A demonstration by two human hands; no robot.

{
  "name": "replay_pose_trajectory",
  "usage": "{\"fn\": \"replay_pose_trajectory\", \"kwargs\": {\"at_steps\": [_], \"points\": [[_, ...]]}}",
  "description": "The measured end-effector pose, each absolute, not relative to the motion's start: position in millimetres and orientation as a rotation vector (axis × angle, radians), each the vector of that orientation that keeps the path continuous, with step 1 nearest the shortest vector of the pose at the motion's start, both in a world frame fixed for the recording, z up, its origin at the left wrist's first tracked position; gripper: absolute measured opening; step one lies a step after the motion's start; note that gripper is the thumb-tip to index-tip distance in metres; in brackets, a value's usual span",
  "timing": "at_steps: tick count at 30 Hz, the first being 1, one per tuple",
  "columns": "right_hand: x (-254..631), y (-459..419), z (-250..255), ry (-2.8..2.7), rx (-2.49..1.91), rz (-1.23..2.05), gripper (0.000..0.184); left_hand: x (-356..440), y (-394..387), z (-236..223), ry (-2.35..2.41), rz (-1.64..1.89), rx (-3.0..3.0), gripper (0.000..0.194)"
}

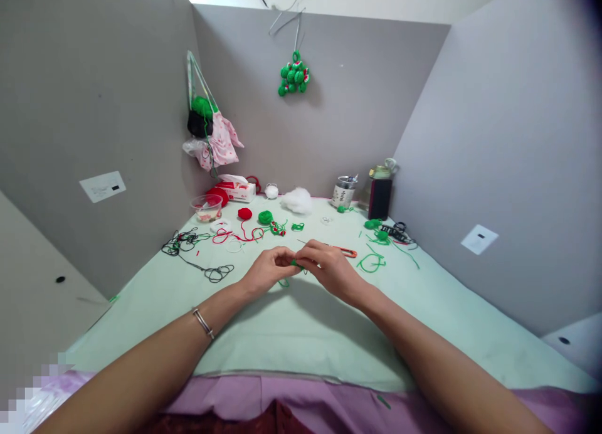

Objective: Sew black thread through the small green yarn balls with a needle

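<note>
The left hand [268, 272] and right hand [332, 268] pinch a small green piece [296, 264] above the tabletop [305, 346], likely steadying it from both sides. Beyond, an orange tool [353, 254] and green ball [265, 217] lie seemingly within reach.

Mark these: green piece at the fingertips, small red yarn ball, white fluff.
Green piece [295, 264]: head view, on its visible bit.
Small red yarn ball [245, 214]: head view, middle of the ball.
White fluff [297, 201]: head view, middle of the heap.
</note>
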State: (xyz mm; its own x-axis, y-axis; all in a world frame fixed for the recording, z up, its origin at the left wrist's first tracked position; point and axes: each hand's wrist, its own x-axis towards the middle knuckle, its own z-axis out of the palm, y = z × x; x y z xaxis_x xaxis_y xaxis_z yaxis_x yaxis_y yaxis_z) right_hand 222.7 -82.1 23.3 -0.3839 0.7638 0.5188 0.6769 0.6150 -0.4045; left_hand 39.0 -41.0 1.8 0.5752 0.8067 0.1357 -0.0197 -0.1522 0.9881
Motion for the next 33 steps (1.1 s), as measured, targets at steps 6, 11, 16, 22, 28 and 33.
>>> {"fn": "replay_pose_trajectory", "kwargs": {"at_steps": [6, 11, 16, 22, 28, 33], "points": [[218.1, -80.7, 30.8, -1.685, -0.992, 0.575, 0.015, 34.1, -41.3, 7.8, 0.698, 0.690, 1.681, 0.023], [218.2, -79.1, 33.9, -1.429, -0.994, 1.144, 0.030, 31.0, -43.5, 7.1, 0.609, 0.485, 1.594, 0.024], [239.1, -69.3, 41.1, -1.226, -0.894, 1.259, 0.034, 30.3, -41.5, 4.7, 0.475, 0.463, 1.365, 0.021], [264.1, -61.7, 39.6, -1.303, -1.113, 1.158, 0.021, 29.5, -37.0, 2.0, 0.540, 0.490, 1.317, 0.022], [262.7, -64.4, 24.7, -2.120, -1.546, 0.897, 0.013, 27.4, -31.5, 2.9, 0.572, 0.578, 1.298, 0.026], [257.8, -69.8, 31.7, -2.072, -1.549, 0.598, 0.022, 27.7, -30.1, 1.4, 0.549, 0.568, 1.297, 0.023]]}}
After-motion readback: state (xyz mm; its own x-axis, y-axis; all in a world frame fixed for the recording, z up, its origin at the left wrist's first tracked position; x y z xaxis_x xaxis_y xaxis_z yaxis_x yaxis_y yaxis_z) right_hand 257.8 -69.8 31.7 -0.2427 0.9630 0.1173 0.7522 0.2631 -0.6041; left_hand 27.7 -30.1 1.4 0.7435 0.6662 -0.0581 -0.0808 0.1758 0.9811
